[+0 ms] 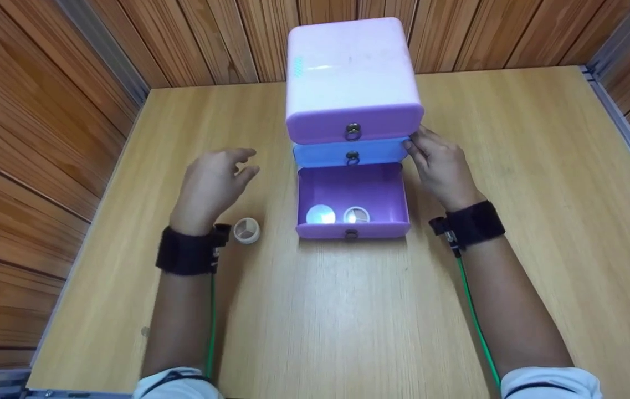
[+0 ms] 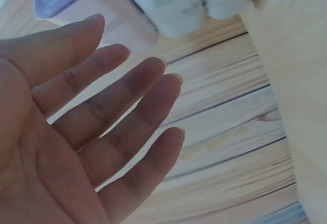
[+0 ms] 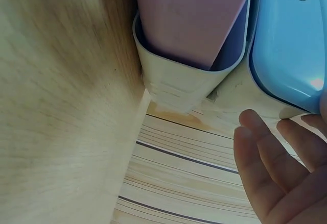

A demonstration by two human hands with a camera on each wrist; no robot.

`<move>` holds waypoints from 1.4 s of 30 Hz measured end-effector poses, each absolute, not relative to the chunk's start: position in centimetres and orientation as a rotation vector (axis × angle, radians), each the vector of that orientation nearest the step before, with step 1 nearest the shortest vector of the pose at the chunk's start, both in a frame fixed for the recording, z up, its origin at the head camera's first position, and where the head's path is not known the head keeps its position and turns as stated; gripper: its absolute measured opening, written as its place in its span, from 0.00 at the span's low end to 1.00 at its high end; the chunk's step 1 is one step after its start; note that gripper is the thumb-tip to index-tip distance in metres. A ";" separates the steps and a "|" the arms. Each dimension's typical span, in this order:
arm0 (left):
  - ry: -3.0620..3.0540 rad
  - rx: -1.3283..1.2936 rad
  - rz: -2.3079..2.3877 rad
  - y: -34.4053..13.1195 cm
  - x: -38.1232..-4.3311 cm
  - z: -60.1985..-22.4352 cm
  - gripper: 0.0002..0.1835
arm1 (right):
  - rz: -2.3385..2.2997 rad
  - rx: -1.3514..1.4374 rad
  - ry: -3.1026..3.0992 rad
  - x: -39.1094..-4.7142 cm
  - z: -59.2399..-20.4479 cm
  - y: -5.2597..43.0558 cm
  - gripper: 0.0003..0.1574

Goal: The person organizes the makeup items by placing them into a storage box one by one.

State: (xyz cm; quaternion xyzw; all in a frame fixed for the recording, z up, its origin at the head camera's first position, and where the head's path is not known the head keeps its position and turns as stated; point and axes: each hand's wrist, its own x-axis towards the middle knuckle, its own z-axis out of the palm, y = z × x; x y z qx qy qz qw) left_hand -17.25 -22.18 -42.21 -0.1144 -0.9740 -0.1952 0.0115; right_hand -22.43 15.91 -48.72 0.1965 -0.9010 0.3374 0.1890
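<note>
A small drawer cabinet [image 1: 348, 72] with a pale pink top stands at the back middle. Its bottom purple drawer [image 1: 351, 191] is pulled out, with two small round pieces [image 1: 321, 214] inside near the front. Above that drawer, the blue drawer [image 1: 320, 155] is closed. My right hand [image 1: 445, 169] is at the cabinet's right side, thumb at the end of the blue drawer, the other fingers extended along the side wall. My left hand [image 1: 212, 185] is held to the left of the cabinet, fingers loosely spread with nothing in them; the left wrist view shows its bare palm [image 2: 46, 152].
A small round white-rimmed piece with a divided face [image 1: 246, 230] lies on the table [image 1: 320, 310] beside my left wrist. Wood-plank walls [image 1: 226, 44] close off the back and sides. Green cables [image 1: 472, 302] run along both forearms from the wristbands.
</note>
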 end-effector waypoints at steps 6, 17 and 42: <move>-3.199 -0.556 -0.402 -22.4 -17.0 -45.1 0.25 | 0.891 0.565 -2.534 -22.3 -48.5 16.5 0.24; -3.328 -0.528 -0.432 -24.6 -15.1 -49.6 0.16 | 0.925 0.604 -2.565 -22.4 -48.3 15.9 0.23; -2.809 -1.207 -0.560 -10.8 -16.9 -43.7 0.26 | 1.024 0.572 -2.600 -22.4 -48.0 16.3 0.24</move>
